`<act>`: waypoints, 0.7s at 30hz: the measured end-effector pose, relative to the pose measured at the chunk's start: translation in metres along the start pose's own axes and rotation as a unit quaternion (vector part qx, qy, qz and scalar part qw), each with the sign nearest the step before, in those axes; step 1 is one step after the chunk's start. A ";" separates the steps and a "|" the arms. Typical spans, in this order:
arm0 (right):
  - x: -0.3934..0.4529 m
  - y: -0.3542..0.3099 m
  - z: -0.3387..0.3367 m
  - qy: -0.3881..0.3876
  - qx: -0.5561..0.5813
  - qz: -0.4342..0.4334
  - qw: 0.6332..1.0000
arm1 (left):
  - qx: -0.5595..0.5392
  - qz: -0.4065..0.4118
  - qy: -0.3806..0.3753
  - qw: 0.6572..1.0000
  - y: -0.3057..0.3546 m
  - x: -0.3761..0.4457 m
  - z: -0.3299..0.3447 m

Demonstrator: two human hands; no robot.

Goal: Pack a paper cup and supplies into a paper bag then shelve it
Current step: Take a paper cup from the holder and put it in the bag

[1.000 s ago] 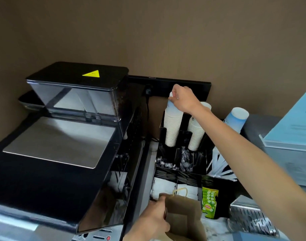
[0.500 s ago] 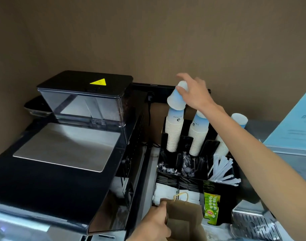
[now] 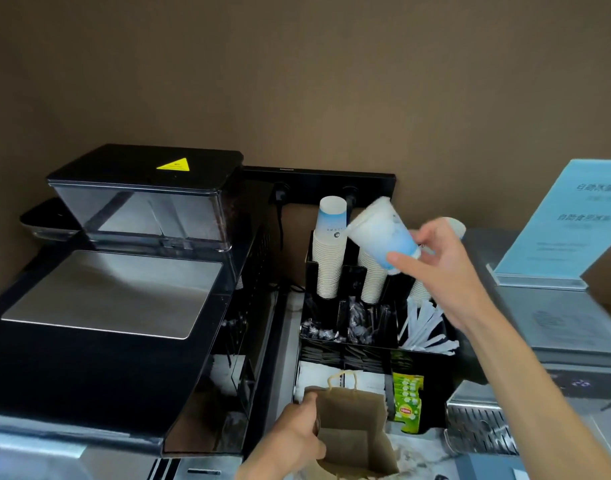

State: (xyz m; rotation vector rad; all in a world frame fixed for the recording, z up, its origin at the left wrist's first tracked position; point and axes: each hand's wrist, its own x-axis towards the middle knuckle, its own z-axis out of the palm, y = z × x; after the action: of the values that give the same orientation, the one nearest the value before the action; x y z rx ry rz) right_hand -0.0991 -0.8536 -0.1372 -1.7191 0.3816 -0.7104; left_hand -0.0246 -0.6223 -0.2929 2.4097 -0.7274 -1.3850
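Two hands are at work over a crowded bench (image 3: pixel 422 455). Nearest the camera, the left hand (image 3: pixel 290 434) grips the upper left edge of a brown paper bag (image 3: pixel 354 434), fingers curled shut on the paper; the bag stands upright with its mouth open and its twine handle (image 3: pixel 342 377) sticking up at the back. Just right of the bag a green tea box (image 3: pixel 408 400) stands in the front compartment of a black organizer (image 3: pixel 432 368). Behind the bag lie white packets (image 3: pixel 314 375), and further back the organizer holds dark wrapped sachets (image 3: pixel 332 330) and a fan of white wrapped stirrers (image 3: pixel 425 330).

Above those, the right hand (image 3: pixel 446 268) pinches a single paper cup (image 3: pixel 383 233) near its base between thumb and fingers. The cup is held in the air, tilted, its open rim pointing up and left, just beside the stacked cups (image 3: pixel 330 251) that stand upside down in the organizer's rear slots. It is well above the bag and not inside it.

To the left sits a black coffee machine (image 3: pixel 106 306) with a clear hopper (image 3: pixel 148 209) bearing a yellow warning label (image 3: pixel 174 164). At far right a blue sign (image 3: pixel 567 220) leans against the brown wall (image 3: pixel 297 81).
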 end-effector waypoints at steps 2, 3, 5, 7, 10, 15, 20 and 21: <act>-0.015 0.015 -0.001 -0.014 0.068 0.031 0.997 | 0.004 0.007 -0.001 1.000 0.000 0.000 -0.001; -0.023 0.019 0.000 -0.032 0.095 0.045 0.994 | 0.004 0.010 0.001 1.000 0.000 -0.001 -0.001; -0.034 0.023 0.002 -0.068 0.115 0.059 0.989 | 0.005 0.016 0.004 1.000 -0.002 -0.002 -0.001; -0.042 0.025 0.004 -0.098 0.115 0.066 0.986 | 0.007 0.022 0.008 1.000 -0.003 -0.002 -0.001; -0.048 0.023 0.008 -0.119 0.096 0.067 0.986 | 0.011 0.033 0.012 0.999 -0.004 -0.004 -0.002; -0.059 0.014 0.014 -0.163 0.023 0.071 0.984 | -0.001 0.049 0.019 0.999 -0.008 -0.007 -0.004; -0.076 0.024 0.021 -0.327 -0.045 0.101 0.939 | -0.007 0.054 0.023 0.998 -0.011 -0.006 -0.002; -0.079 0.027 0.023 -0.349 -0.068 0.109 0.928 | -0.011 0.056 0.026 0.998 -0.012 -0.005 -0.001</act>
State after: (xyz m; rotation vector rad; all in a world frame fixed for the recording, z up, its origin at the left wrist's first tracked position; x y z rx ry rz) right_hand -0.1413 -0.7966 -0.1869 -1.8966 0.1162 0.1152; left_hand -0.0219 -0.6096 -0.2945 2.3395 -0.8172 -1.2760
